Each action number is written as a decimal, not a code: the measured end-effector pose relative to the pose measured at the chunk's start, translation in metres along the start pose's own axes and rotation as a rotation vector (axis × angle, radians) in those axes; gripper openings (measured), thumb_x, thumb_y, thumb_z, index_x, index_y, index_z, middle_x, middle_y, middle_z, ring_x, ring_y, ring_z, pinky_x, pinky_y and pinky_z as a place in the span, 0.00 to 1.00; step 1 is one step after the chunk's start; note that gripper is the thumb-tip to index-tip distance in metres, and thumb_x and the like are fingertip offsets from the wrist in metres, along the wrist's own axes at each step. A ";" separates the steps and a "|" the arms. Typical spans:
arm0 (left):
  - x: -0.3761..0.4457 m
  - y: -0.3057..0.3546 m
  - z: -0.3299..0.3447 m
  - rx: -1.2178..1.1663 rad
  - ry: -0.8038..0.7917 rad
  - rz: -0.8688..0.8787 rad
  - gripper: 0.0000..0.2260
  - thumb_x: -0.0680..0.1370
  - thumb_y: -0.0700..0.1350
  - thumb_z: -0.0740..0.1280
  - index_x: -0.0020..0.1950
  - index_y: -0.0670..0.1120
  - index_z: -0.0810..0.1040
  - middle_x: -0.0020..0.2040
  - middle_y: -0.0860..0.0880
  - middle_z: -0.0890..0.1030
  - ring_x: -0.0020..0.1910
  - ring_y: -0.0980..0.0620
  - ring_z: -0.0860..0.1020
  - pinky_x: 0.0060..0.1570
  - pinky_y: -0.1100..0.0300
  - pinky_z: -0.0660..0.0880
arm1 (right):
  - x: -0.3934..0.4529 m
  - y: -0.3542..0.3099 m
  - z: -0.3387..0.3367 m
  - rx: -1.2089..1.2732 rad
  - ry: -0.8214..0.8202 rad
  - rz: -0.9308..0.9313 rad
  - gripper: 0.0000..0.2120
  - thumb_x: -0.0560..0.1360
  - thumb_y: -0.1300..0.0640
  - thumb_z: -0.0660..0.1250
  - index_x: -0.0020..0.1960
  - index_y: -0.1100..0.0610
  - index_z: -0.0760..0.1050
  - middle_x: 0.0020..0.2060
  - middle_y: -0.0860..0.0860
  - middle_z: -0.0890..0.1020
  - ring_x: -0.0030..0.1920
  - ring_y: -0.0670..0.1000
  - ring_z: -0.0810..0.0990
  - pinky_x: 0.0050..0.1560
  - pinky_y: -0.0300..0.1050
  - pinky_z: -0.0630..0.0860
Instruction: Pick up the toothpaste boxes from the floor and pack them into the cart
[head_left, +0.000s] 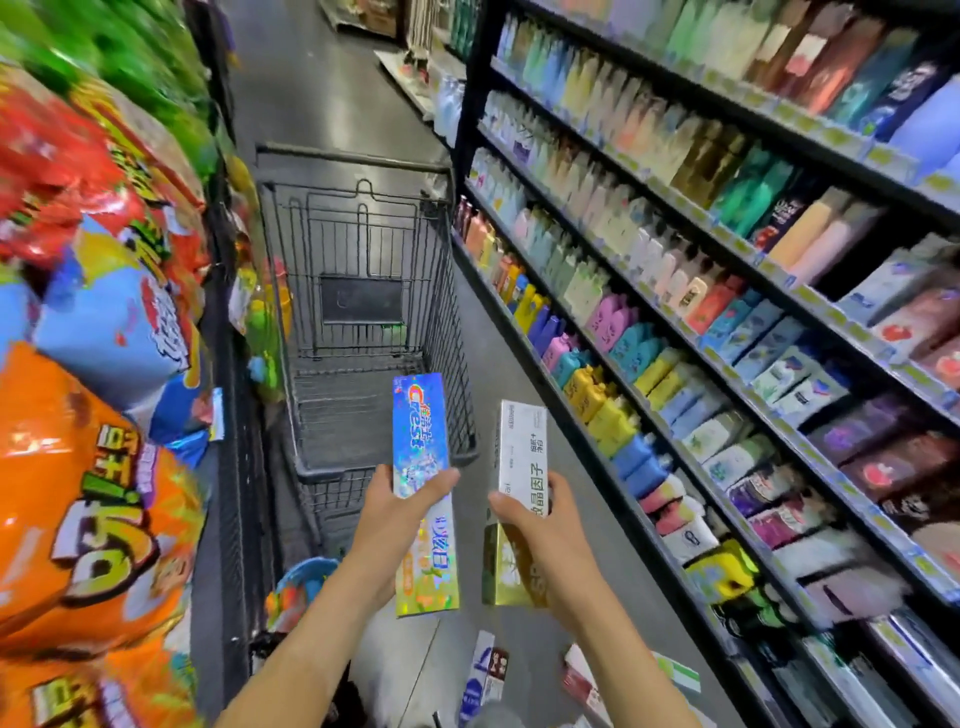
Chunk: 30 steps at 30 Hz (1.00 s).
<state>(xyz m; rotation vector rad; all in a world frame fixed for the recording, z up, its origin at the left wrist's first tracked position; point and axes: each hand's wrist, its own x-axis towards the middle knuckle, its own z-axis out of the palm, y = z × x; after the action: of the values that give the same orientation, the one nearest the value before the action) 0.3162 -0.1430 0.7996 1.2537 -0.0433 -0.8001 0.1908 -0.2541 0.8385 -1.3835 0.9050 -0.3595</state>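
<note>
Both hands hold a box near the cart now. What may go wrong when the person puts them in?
1. The left hand holds the Crest box near its middle and the right hand holds the white box the same way; with no hand free, a loose grip could drop one.
2. More boxes lie on the floor near the person, so a step forward may crush them.
3. The cart looks empty and has wire walls; a thrown box may bounce or dent.

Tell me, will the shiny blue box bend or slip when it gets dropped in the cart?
Probably not bend: the blue box stays straight though the left hand grips only its middle. It looks light. Its glossy surface might be a bit slippery.
</note>
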 end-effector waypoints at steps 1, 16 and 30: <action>0.010 0.002 -0.003 -0.007 0.033 0.001 0.20 0.71 0.44 0.78 0.60 0.43 0.76 0.51 0.44 0.86 0.44 0.49 0.85 0.45 0.51 0.80 | 0.012 -0.003 0.006 -0.015 -0.012 -0.003 0.26 0.74 0.56 0.76 0.66 0.49 0.68 0.57 0.49 0.83 0.54 0.54 0.85 0.55 0.51 0.83; 0.195 0.026 -0.046 0.128 0.402 0.058 0.35 0.64 0.45 0.84 0.65 0.48 0.70 0.55 0.48 0.83 0.46 0.57 0.83 0.49 0.62 0.77 | 0.278 -0.016 0.100 -0.160 -0.303 0.057 0.33 0.70 0.55 0.80 0.69 0.57 0.68 0.59 0.54 0.83 0.58 0.54 0.83 0.62 0.53 0.79; 0.349 0.071 -0.065 0.549 0.593 -0.106 0.32 0.69 0.39 0.81 0.64 0.46 0.65 0.57 0.43 0.80 0.45 0.58 0.79 0.42 0.70 0.74 | 0.492 -0.011 0.130 -0.216 -0.430 0.207 0.28 0.73 0.59 0.77 0.68 0.57 0.66 0.56 0.52 0.81 0.50 0.48 0.81 0.45 0.39 0.75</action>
<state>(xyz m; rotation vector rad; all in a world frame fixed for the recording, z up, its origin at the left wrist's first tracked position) 0.6375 -0.2784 0.7032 1.9898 0.3043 -0.4873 0.5971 -0.5121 0.6743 -1.4723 0.7314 0.1956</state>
